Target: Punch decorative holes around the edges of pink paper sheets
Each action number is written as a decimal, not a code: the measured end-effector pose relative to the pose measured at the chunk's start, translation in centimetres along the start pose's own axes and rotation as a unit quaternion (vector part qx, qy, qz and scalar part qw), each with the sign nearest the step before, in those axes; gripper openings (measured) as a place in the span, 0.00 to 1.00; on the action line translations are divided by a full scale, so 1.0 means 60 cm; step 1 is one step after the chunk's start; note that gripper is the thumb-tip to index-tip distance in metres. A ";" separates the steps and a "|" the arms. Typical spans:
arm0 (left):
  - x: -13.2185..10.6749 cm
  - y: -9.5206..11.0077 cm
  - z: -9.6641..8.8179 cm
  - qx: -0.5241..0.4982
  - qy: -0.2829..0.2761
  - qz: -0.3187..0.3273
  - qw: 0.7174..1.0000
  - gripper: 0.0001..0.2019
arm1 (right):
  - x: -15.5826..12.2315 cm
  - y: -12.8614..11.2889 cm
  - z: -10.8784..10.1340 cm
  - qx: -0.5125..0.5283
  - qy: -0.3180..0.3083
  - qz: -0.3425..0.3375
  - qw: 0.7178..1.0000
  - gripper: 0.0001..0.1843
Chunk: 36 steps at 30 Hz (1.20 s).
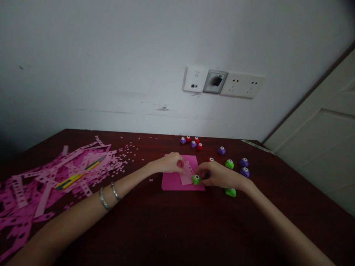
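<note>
A sheet of bright pink paper (172, 183) lies flat on the dark table, with a lighter pink paper piece (186, 176) on top. A row of small punched holes runs along the light piece's upper right side. My left hand (171, 162) is over the sheet's upper left, fingers curled and thumb tip at the light piece's left edge. From the right, my right hand (217, 174) grips a green craft punch (196, 180) at the light piece's lower right edge. A red craft punch (211, 159) shows just behind that hand, partly hidden.
Punched pink paper strips (44, 177) heap at the left, with a yellow and green pen-like tool (80, 174) on them. Tiny paper cutouts (122, 159) are scattered nearby. Several red and purple punches (193, 144) stand near the wall; green punches (229, 164) and purple ones (244, 171) are at right.
</note>
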<state>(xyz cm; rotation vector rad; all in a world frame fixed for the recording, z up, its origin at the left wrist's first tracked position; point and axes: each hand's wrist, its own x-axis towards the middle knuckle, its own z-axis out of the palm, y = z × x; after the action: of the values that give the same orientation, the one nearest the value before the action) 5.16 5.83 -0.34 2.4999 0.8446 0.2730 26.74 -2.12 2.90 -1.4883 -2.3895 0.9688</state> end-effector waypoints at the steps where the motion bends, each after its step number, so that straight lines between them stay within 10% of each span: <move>1: 0.000 0.001 -0.002 -0.007 0.005 0.000 1.000 0.15 | -0.002 0.002 -0.003 0.017 0.002 -0.004 1.000 0.14; 10: 0.001 0.016 -0.021 -0.069 0.054 0.006 0.996 0.12 | 0.003 0.002 -0.038 0.128 -0.037 0.091 0.987 0.21; 20: -0.004 0.021 -0.004 -0.107 -0.055 0.000 0.993 0.08 | 0.030 0.008 -0.029 0.176 -0.169 0.135 0.960 0.29; 36: 0.013 0.005 0.012 -0.081 -0.092 -0.003 0.992 0.11 | 0.020 -0.006 -0.012 0.116 -0.147 0.102 0.977 0.11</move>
<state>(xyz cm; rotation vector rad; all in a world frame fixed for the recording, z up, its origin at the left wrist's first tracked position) 6.18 5.82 -0.77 2.3299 0.7245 0.1010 26.20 -0.86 3.45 -1.6193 -2.2339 1.5538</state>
